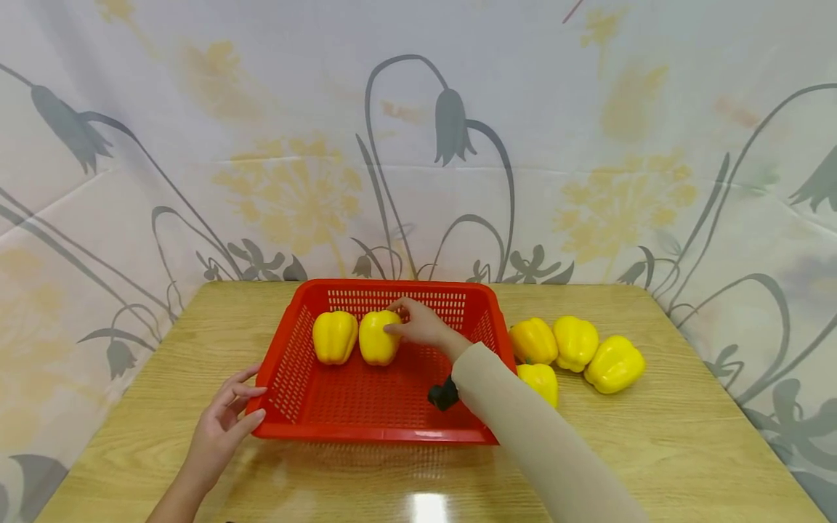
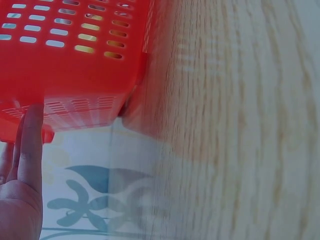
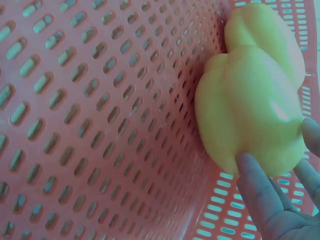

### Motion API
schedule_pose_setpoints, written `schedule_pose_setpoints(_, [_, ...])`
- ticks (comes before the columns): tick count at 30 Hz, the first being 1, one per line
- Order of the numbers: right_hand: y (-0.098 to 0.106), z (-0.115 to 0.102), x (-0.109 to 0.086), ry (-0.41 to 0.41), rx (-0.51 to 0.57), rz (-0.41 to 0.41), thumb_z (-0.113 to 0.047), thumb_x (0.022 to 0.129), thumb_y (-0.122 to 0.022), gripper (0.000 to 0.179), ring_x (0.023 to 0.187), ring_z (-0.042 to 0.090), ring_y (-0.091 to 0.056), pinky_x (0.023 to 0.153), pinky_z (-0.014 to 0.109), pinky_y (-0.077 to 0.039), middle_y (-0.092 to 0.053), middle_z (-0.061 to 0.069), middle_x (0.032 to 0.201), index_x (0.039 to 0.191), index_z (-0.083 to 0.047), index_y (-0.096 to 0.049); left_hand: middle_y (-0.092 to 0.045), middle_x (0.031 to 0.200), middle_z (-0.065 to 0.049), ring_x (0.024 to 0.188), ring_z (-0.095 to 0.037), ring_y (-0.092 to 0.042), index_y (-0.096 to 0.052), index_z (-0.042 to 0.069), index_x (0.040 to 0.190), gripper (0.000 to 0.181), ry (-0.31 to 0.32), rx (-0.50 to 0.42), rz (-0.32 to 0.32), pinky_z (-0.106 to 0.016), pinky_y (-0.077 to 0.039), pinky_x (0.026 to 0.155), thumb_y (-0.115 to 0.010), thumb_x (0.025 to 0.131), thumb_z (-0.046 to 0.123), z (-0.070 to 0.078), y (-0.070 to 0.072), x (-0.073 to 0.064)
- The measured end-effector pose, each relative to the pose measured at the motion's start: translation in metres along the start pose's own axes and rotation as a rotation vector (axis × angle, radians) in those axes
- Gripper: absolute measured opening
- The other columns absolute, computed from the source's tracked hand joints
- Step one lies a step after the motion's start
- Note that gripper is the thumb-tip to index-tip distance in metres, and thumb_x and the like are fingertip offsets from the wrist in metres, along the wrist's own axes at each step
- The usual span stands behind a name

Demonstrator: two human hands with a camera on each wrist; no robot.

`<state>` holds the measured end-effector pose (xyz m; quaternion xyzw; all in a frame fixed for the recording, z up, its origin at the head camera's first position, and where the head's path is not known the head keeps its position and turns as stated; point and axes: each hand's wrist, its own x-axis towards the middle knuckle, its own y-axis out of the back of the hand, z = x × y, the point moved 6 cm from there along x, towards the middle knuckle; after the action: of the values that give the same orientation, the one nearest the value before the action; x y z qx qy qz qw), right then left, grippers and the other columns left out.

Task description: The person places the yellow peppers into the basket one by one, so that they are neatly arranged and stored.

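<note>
Inside the red plastic basket (image 1: 366, 434), two yellow bell peppers stand side by side toward the back left. My right hand (image 1: 421, 325) holds the right one, a yellow bell pepper (image 1: 377, 341), with thumb and fingertips at its right side. In the right wrist view this bell pepper (image 3: 250, 110) rests against the basket's perforated floor, fingertips on its surface. The other bell pepper (image 1: 335, 338) lies just left of it. At the basket's near left corner, my left hand (image 1: 219, 421) touches the rim with extended fingers, also seen straight in the left wrist view.
To the right of the basket lie several more yellow bell peppers (image 1: 575, 343) on the wooden table (image 1: 654, 450). One of them is partly hidden by my right sleeve. A flower-patterned cloth (image 1: 418, 181) hangs behind the table.
</note>
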<state>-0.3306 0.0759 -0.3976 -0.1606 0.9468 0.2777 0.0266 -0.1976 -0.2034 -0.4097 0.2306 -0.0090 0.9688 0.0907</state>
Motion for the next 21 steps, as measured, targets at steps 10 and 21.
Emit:
schedule_pose_setpoints(10, [0.011,-0.005,-0.006,0.000,-0.040,0.049,-0.011,0.087,-0.065,0.040,0.096,0.027,-0.058,0.081,0.034,-0.050,-0.053,0.015,0.119,0.124,-0.006,-0.052,-0.038,0.134,-0.004,0.106,-0.011,-0.052,-0.050,-0.016,0.104,0.022,0.016,0.020,-0.006,-0.020,-0.050,0.076,-0.047,0.083,-0.021,-0.001,0.001,0.000])
schedule_pose_setpoints(21, [0.028,-0.023,-0.020,0.058,0.062,0.068,-0.011,0.087,-0.065,0.034,0.095,0.027,-0.055,0.080,0.036,-0.050,-0.055,0.010,0.110,0.119,-0.005,-0.056,-0.039,0.133,-0.004,0.106,-0.010,-0.053,-0.050,-0.017,0.104,0.022,0.030,-0.001,0.004,-0.023,-0.052,0.075,-0.047,0.083,-0.022,-0.002,0.003,-0.002])
